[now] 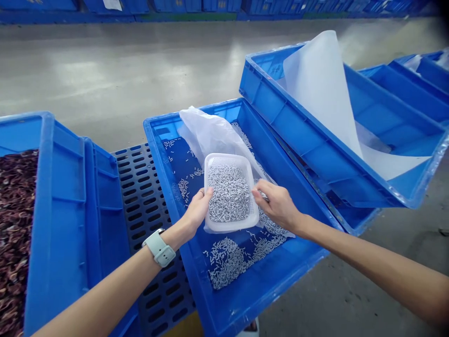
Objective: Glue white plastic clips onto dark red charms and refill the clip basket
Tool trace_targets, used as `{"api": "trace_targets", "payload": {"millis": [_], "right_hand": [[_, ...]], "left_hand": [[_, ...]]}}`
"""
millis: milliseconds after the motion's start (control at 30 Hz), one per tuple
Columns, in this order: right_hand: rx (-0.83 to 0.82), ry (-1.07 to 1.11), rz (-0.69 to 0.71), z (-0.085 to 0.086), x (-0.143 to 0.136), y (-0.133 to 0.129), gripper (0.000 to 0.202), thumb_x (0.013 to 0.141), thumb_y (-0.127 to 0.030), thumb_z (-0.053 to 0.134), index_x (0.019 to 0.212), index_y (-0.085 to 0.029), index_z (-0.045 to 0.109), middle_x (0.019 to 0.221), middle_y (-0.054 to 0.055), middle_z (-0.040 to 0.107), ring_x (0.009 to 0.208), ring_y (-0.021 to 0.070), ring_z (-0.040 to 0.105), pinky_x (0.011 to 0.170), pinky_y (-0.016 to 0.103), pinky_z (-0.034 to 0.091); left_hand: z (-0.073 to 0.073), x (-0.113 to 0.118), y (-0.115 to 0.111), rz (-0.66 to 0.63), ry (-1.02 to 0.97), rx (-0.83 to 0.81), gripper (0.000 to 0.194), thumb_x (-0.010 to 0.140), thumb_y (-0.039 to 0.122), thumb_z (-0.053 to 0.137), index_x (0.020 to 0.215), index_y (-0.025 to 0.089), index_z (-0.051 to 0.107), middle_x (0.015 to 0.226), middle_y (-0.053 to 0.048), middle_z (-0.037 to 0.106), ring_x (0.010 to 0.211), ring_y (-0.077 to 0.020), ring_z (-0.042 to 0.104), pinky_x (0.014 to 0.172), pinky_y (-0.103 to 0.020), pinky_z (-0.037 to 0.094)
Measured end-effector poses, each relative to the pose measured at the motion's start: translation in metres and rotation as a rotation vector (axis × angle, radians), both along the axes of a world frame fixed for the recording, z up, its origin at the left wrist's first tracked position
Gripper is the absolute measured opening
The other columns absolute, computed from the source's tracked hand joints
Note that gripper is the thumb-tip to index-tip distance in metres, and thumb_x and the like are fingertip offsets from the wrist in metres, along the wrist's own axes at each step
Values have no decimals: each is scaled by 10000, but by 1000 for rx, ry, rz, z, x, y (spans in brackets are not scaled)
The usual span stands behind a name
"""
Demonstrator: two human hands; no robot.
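A white perforated plastic basket (255, 216) filled with small grey-white curled pieces (228, 193) is held over a blue crate (273, 285). My left hand (198, 209) grips its left rim, thumb on top. At the right rim, my right hand (277, 202) is closed with fingers curled in; what they hold, if anything, is hidden. Behind and under the basket lies a translucent plastic sheet (210, 131) inside the crate. More of the same loose pieces (228, 262) are scattered and heaped on the crate's bottom.
To the right, a tilted blue crate (298, 126) with a white sheet (319, 79) in it rests above another crate. At left stands a crate (59, 210) of dark red-brown dried pieces (17, 224). A slotted dark platform (143, 196) lies between. Blue bins (220, 5) line the back.
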State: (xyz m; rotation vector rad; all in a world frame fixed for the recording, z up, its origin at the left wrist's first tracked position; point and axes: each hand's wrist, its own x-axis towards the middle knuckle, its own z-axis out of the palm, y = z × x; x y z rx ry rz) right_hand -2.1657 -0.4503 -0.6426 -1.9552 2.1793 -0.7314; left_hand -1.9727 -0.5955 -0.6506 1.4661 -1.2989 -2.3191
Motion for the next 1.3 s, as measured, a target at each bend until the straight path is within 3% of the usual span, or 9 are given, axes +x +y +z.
{"api": "trace_targets", "payload": {"millis": [133, 233, 300, 467, 600, 700, 833, 1067, 1300], "right_hand": [[44, -10, 109, 10, 7, -34, 425, 1110, -406, 291, 1092, -183, 653, 1100, 96, 694, 1001, 228, 635, 900, 418, 515], [38, 24, 176, 12, -11, -16, 393, 1096, -369, 316, 1378, -243, 560, 1463, 83, 577, 1407, 299, 462, 1197, 623, 305], [-17, 83, 153, 3, -33, 11, 437, 1077, -280, 322, 1491, -227, 450, 1573, 117, 459, 1492, 325, 357, 1218, 682, 250], [-2, 162, 423, -61, -77, 67, 459, 975, -349, 537, 1411, -207, 529, 1389, 135, 595, 1313, 295, 548, 1049, 515, 535], [44, 219, 513, -114, -78, 79, 609, 950, -457, 548, 1463, -133, 489, 1476, 200, 525, 1397, 340, 476, 1102, 575, 477], [52, 256, 430, -134, -77, 84, 620, 977, -421, 522, 1479, -64, 450, 1468, 267, 495, 1407, 398, 440, 1091, 661, 429], [70, 282, 429, -146, -80, 88, 444, 988, -417, 597, 1336, -142, 566, 1300, 151, 611, 1206, 313, 598, 967, 526, 534], [123, 298, 462, -138, -72, 75, 252, 1003, -368, 646, 1129, -150, 651, 1070, 53, 683, 893, 177, 680, 768, 353, 598], [113, 263, 443, -80, -64, 94, 259, 1019, -338, 626, 843, -148, 614, 740, -40, 606, 622, 99, 593, 579, 235, 515]], "left_hand": [[4, -9, 13, -44, 27, 79, 414, 1021, 441, 526, 1317, 159, 584, 1248, -116, 674, 1108, -216, 674, 1061, -488, 521], [3, -9, 10, -24, 12, 91, 427, 1024, 465, 511, 1328, 173, 581, 1242, -118, 677, 1074, -213, 682, 1031, -486, 539], [0, -6, 3, 22, 5, 48, 409, 1018, 468, 523, 1296, 179, 604, 1258, -117, 672, 1102, -209, 670, 1059, -479, 524], [0, 1, -17, 139, -18, -16, 407, 1024, 440, 522, 1314, 164, 594, 1245, -114, 680, 1093, -210, 680, 1039, -475, 538], [9, 3, -22, 177, -35, -30, 417, 1031, 420, 509, 1355, 163, 566, 1252, -116, 678, 1090, -211, 682, 1013, -465, 555], [11, 4, -22, 174, -40, -27, 417, 1033, 417, 509, 1355, 159, 566, 1252, -116, 677, 1093, -212, 682, 1017, -470, 553], [6, 1, -20, 174, -17, -24, 425, 1023, 426, 529, 1359, 170, 573, 1266, -114, 677, 1105, -213, 680, 1030, -470, 546], [1, -5, -12, 139, -10, -7, 420, 1021, 457, 521, 1338, 191, 592, 1263, -121, 682, 1084, -210, 686, 1036, -476, 544], [8, -6, -9, 123, -22, -20, 407, 1026, 450, 510, 1325, 185, 588, 1276, -118, 668, 1089, -204, 676, 1053, -472, 529]]}}
